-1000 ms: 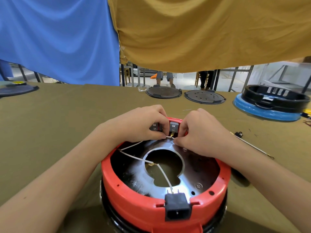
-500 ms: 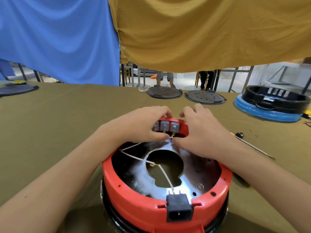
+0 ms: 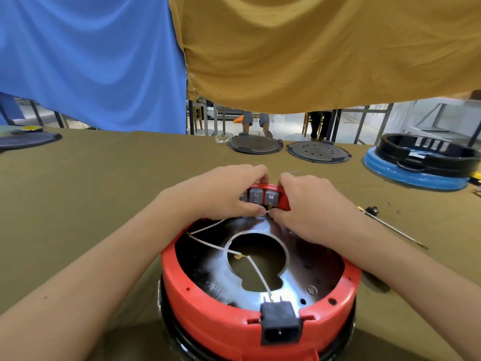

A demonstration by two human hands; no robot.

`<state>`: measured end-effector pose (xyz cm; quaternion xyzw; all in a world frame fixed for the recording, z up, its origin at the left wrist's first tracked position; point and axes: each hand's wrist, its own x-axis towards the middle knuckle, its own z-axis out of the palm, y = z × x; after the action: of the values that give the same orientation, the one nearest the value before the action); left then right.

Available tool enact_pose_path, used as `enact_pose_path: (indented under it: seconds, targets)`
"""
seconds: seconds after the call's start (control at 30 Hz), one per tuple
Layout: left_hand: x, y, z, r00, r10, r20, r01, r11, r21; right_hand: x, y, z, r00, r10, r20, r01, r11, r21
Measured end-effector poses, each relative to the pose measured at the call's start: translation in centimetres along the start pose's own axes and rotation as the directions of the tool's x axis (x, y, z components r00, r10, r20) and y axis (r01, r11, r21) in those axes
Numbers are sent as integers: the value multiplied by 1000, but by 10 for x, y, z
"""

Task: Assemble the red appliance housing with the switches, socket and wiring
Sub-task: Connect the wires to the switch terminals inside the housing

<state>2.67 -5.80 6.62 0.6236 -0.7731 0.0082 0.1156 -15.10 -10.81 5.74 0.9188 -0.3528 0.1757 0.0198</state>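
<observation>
Head view: the red housing (image 3: 208, 316) sits on the desk (image 3: 91, 194), its near edge cut off below. Both hands meet at its far rim beside the grey switches (image 3: 263, 196). The left hand (image 3: 223, 194) and right hand (image 3: 309, 207) pinch a white wire (image 3: 208, 227) end there, fingertips partly hidden.

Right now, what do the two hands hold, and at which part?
Both hands, left and right, hold the red round plastic housing at its far rim, thumbs pinching the thin white wire end under the grey switches.
</observation>
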Motion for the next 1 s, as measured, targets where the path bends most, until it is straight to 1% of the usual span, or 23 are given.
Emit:
enact_pose_path:
  seconds: [0.27, 0.43, 0.57, 0.7, 0.8, 0.93, 1.0]
  targets:
    - [-9, -4, -2, 999, -41, -14, 39, 993, -108, 0, 4, 1, 998, 1, 56, -4, 998, 55]
    - [-13, -4, -3, 998, -56, -13, 55, 996, -75, 0, 3, 1, 999, -16, 49, 15, 1000, 24]
    - [-13, -4, -2, 998, -66, -14, 65, 995, -73, 7, 2, -1, 997, -13, 72, 15, 1000, -22]
    - [-11, -4, -1, 999, -55, -1, 54, 996, -65, 9, 2, -2, 995, -62, 76, 70, 993, -95]
    - [-12, -4, -1, 998, -58, -16, 57, 996, -66, 8, 3, 0, 996, -63, 70, 69, 994, -90]
    - [-15, -5, -3, 998, -61, -20, 58, 993, -107, 7, 5, 2, 995, -41, 85, 44, 999, -26]
    - [-15, -5, -3, 998, -57, -25, 55, 994, -94, 7, 6, 2, 995, -45, 87, 48, 998, -33]
